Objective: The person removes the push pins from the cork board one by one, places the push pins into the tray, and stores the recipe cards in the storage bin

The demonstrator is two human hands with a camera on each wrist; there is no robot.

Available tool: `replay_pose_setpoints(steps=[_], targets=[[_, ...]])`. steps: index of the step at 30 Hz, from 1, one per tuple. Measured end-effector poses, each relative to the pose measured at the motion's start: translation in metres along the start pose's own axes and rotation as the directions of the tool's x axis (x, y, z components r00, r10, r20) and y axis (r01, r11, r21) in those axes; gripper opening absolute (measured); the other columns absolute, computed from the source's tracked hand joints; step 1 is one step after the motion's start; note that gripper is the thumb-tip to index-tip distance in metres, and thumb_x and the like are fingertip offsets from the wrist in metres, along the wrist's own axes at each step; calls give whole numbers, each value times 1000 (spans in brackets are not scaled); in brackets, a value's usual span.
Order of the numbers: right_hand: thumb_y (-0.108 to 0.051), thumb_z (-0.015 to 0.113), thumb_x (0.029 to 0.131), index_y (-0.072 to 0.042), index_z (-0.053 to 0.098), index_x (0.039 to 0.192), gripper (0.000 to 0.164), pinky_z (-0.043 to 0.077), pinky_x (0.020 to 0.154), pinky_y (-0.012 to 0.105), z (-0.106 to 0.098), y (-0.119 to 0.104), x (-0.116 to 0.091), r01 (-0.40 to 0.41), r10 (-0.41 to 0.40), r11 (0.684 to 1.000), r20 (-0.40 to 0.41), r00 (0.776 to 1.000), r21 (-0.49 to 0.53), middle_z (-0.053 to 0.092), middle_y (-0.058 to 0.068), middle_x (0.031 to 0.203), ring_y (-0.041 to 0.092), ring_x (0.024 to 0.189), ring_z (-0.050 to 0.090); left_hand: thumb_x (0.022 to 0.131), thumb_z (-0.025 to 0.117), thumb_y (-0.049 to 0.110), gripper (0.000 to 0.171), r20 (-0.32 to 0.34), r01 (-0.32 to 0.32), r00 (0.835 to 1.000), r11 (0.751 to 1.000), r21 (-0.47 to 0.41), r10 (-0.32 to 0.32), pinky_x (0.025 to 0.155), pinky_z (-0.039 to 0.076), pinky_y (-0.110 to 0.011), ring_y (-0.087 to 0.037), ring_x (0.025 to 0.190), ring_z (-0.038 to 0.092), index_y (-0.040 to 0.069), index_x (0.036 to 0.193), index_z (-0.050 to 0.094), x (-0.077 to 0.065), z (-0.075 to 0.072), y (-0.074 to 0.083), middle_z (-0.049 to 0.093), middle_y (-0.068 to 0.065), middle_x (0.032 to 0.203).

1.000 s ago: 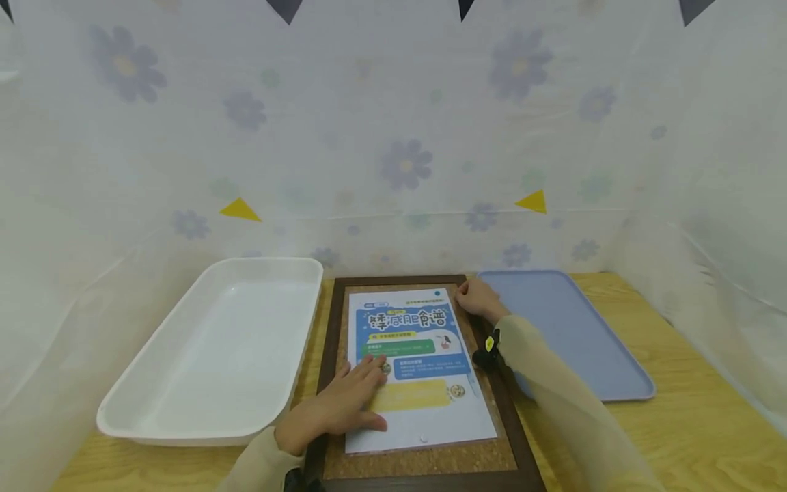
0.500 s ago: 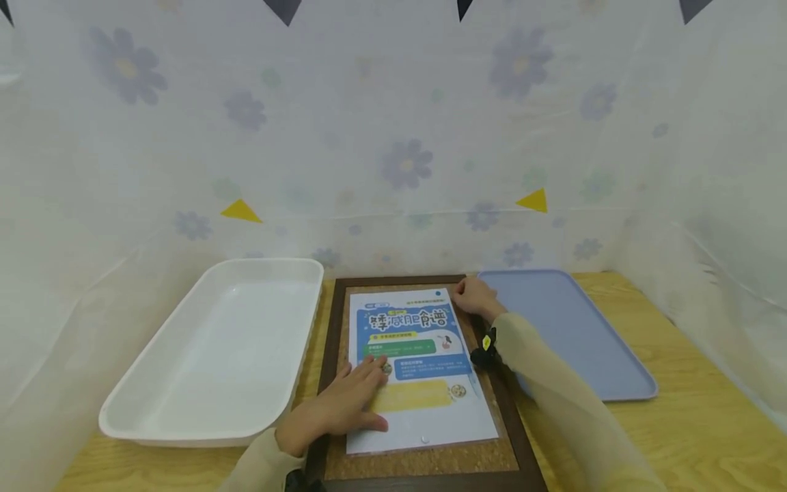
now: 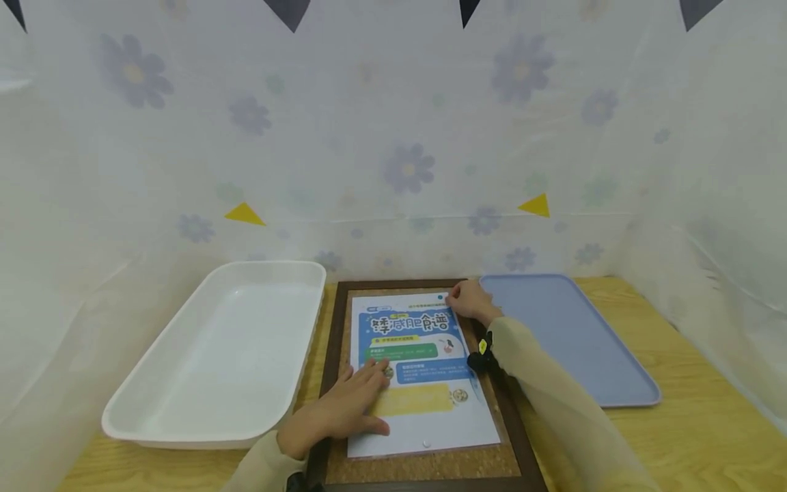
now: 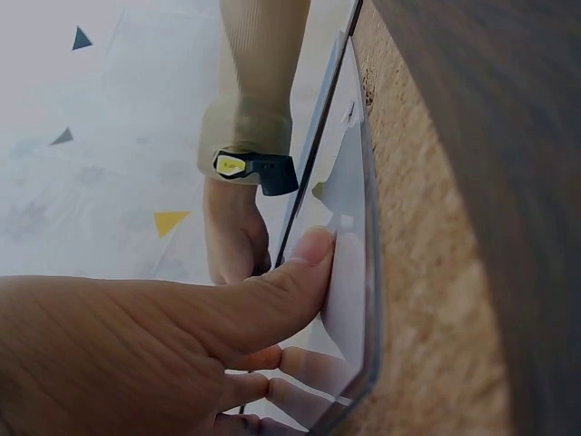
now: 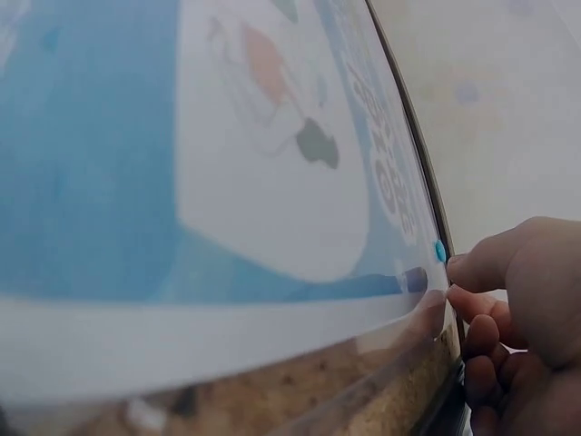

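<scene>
A laminated poster (image 3: 430, 420) with blue, green and yellow panels lies on a cork board (image 3: 424, 469) with a dark wooden frame. My left hand (image 3: 344, 404) rests spread on the poster's lower left, thumb straight; the left wrist view shows this thumb (image 4: 281, 295) on the glossy sheet. At the upper right corner, my right hand (image 3: 472, 301) has curled fingers, and thumb and forefinger pinch the sheet's edge. Beside the right thumb (image 5: 486, 261) sits a blue pushpin (image 5: 440, 251). A clear pin (image 3: 427, 444) is at the poster's bottom edge.
To the left of the board stands a deep white tray (image 3: 212, 355). A flat blue tray (image 3: 568, 342) lies to the right, partly under my right forearm. Both sit on a wood-grain table (image 3: 695, 410). Behind hangs a flowered curtain (image 3: 344, 150).
My right fingertips have shifted slightly left, from the cork border onto the poster's corner, close to the blue pushpin. My left hand stays in place. The view has tilted a little.
</scene>
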State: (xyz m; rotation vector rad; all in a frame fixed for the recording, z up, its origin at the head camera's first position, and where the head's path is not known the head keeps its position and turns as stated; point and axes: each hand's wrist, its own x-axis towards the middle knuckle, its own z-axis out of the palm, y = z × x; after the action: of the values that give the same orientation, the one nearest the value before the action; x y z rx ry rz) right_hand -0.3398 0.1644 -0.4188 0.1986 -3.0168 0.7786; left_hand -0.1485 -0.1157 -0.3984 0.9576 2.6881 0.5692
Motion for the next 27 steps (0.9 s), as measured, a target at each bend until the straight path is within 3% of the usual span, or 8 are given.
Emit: replay_pose_setpoints(steps=[8, 17, 27], targets=[[-25, 58, 88, -3, 69, 98, 26, 35, 96, 65, -3, -1, 0, -18, 19, 999, 23, 1000, -39, 69, 12, 98, 32, 93, 61, 81, 73, 41, 64, 4, -18, 1000, 1000, 5, 18, 108, 20, -69, -42, 143, 24, 5, 128, 46, 4, 2, -1, 28, -20, 155], [-24, 59, 92, -3, 66, 98, 24, 24, 101, 74, -3, -7, -1, -7, 8, 1000, 50, 999, -22, 68, 13, 96, 34, 95, 62, 81, 73, 42, 66, 18, 8, 1000, 1000, 4, -8, 109, 20, -68, -41, 144, 23, 5, 129, 47, 5, 2, -1, 27, -19, 156], [-25, 58, 92, -2, 66, 104, 28, 33, 99, 67, -2, -10, -1, 16, -13, 998, 50, 999, -57, 69, 14, 102, 35, 96, 62, 82, 72, 42, 65, 20, 10, 1000, 1000, 16, -10, 109, 20, -68, -40, 144, 23, 6, 129, 46, 7, 4, -4, 26, -18, 157]])
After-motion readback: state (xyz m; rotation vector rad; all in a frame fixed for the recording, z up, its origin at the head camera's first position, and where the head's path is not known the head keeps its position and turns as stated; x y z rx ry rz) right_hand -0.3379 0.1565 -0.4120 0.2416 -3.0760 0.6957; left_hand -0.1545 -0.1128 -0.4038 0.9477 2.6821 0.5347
